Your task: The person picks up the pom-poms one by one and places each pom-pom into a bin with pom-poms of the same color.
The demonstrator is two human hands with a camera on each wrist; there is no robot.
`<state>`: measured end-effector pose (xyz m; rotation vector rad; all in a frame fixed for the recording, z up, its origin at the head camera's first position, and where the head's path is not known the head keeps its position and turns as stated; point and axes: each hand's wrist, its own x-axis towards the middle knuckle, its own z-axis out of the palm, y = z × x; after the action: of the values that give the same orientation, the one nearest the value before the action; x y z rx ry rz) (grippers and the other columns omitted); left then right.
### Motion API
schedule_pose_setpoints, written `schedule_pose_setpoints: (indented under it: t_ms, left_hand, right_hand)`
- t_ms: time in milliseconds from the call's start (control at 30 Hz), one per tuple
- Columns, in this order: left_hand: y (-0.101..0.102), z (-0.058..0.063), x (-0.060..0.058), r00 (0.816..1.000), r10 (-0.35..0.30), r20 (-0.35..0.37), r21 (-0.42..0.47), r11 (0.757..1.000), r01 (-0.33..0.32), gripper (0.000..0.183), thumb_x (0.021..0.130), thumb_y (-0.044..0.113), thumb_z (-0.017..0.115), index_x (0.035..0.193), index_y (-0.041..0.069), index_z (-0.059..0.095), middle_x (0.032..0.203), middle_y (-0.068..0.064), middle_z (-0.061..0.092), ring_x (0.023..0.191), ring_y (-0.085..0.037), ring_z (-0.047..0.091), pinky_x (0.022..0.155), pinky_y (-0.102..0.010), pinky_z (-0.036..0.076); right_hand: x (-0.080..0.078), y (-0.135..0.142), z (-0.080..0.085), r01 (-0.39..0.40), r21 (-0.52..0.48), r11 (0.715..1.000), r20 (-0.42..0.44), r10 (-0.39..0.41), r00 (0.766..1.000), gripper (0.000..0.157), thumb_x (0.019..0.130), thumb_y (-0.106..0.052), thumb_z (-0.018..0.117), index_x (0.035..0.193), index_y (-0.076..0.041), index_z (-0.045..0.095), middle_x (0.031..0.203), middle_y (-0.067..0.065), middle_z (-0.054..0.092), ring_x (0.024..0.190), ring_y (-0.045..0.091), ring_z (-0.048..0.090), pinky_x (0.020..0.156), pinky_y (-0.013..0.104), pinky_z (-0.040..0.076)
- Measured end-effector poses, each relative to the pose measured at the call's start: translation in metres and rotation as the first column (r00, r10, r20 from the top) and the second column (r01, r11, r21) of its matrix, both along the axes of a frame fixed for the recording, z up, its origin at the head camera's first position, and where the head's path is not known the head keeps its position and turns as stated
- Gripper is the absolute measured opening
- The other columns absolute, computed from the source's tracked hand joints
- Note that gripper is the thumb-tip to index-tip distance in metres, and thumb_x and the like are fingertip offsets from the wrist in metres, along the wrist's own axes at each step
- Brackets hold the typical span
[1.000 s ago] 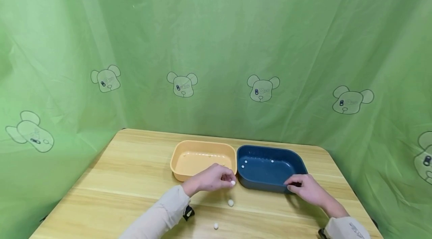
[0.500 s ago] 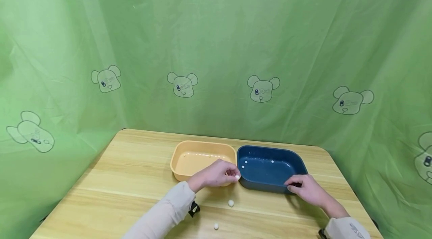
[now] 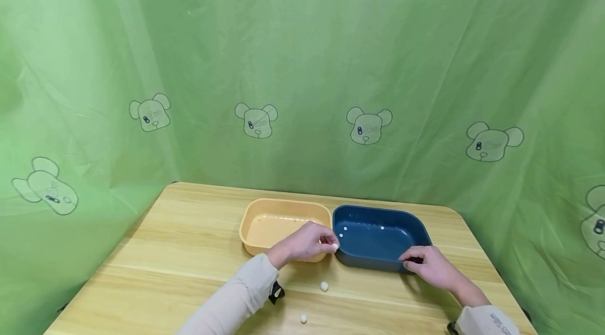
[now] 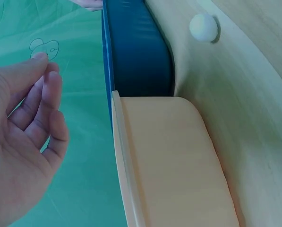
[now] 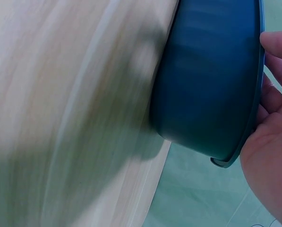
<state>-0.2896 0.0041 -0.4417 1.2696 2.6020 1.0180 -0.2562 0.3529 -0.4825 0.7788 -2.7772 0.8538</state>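
Note:
My left hand (image 3: pixel 307 242) pinches a small white ball (image 3: pixel 335 246) between thumb and fingertips, over the spot where the two bins meet. In the left wrist view, thumb and forefinger of the left hand (image 4: pixel 29 118) come together and the ball is hidden. At the near right corner of the dark blue bin (image 3: pixel 368 260), my right hand (image 3: pixel 430 265) holds the rim, its thumb on the near side in the right wrist view. Three small white balls lie inside that bin, one of them a white ball (image 3: pixel 382 228) near the back wall.
An orange-yellow bin (image 3: pixel 264 201) stands against the blue one's left side, with a few tiny pale spots inside. Two white balls lie on the wooden table (image 3: pixel 189 240): a larger ball (image 3: pixel 324 286) and a nearer ball (image 3: pixel 303 318). A green curtain (image 3: pixel 302 167) hangs behind.
The left hand, with the white ball pinched in it, has moved right and slightly up, from before the orange bin to the blue bin's left corner. The right hand stays at the blue rim.

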Motion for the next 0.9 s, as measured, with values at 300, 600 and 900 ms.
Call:
schedule_pose_setpoints:
  t_ms: [300,600,900]
  left_hand:
    - [0.007,0.003,0.0,0.997,0.045,0.055,0.013,0.999,-0.045,0.004,0.088,0.015,0.068,0.09,0.012,0.069,0.078,0.013,0.062,0.074,0.002,0.054,0.071,-0.013,0.046]
    - [0.019,0.005,-0.005,0.991,0.038,0.125,0.042,0.998,-0.044,0.006,0.085,0.01,0.071,0.084,0.01,0.065,0.073,0.011,0.059,0.069,0.002,0.054,0.066,-0.012,0.047]
    - [0.027,0.003,-0.01,0.995,0.047,0.092,0.046,0.998,-0.052,0.01,0.083,0.008,0.072,0.08,0.011,0.063,0.072,0.01,0.059,0.067,0.002,0.055,0.065,-0.011,0.047]
  right_hand:
    - [0.0,0.0,0.0,0.002,0.003,1.0,-0.001,-0.002,1.0,0.011,0.083,-0.006,0.068,0.088,-0.015,0.073,0.087,-0.007,0.068,0.082,0.005,0.06,0.068,0.027,0.052]
    - [0.0,0.0,0.001,0.01,0.004,1.0,0.016,-0.01,1.0,0.011,0.083,-0.007,0.068,0.089,-0.015,0.073,0.088,-0.006,0.068,0.082,0.005,0.06,0.068,0.027,0.052]
    - [0.0,0.0,0.0,0.01,0.002,1.0,0.012,-0.01,1.0,0.01,0.083,-0.008,0.068,0.089,-0.015,0.073,0.087,-0.007,0.068,0.082,0.005,0.06,0.068,0.027,0.052]
